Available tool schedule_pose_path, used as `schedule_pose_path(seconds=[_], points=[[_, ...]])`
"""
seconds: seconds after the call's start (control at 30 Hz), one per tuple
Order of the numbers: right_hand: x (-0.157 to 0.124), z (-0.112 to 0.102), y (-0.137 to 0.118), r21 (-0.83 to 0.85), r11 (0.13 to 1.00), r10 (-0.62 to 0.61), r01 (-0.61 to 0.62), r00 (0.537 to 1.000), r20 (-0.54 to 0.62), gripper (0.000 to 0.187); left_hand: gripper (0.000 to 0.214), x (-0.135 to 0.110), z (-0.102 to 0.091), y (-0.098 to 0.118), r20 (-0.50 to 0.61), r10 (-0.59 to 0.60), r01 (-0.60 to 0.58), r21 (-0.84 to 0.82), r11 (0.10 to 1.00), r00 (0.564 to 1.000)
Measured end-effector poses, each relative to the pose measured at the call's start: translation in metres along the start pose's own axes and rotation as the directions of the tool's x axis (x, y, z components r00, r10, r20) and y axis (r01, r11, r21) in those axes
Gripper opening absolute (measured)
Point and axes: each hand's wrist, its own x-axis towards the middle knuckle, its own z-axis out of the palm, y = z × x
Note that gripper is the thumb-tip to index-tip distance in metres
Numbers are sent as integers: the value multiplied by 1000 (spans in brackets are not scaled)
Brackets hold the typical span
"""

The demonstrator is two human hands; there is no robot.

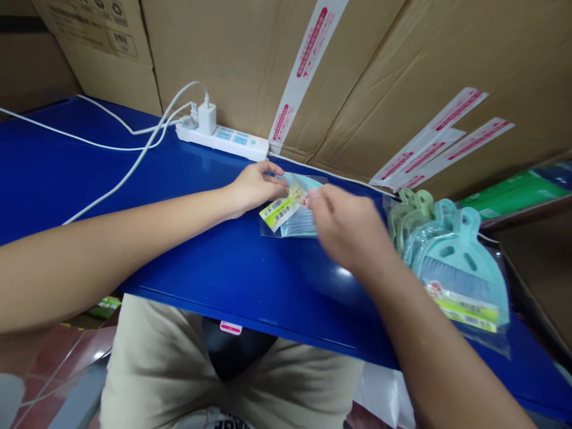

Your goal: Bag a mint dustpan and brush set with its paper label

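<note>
A small teal dustpan set in a clear plastic bag (292, 210) with a yellow-green label lies on the blue table (187, 196). My left hand (257, 186) rests on the bag's left end, fingers curled down onto it and pinching its edge. My right hand (344, 229) is at the bag's right end, blurred by motion, with its fingers bent toward the bag. I cannot make out whether the right hand grips the bag or only touches it.
A stack of bagged teal and pale green dustpan sets (451, 262) lies at the right of the table. A white power strip (223, 138) with a charger and white cables (134, 143) sits at the back. Cardboard boxes (402, 71) wall the far side.
</note>
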Motion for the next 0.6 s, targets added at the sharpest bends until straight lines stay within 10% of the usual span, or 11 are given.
schedule_pose_path(seconds=[0.27,0.6], points=[[17,-42,41,329,890,375,-317,918,-128,38,50,-4,0,7,79,41,-57,225,973,996],[11,-33,36,162,983,100,-81,989,-112,37,41,8,2,7,-86,6,1,90,996,996]])
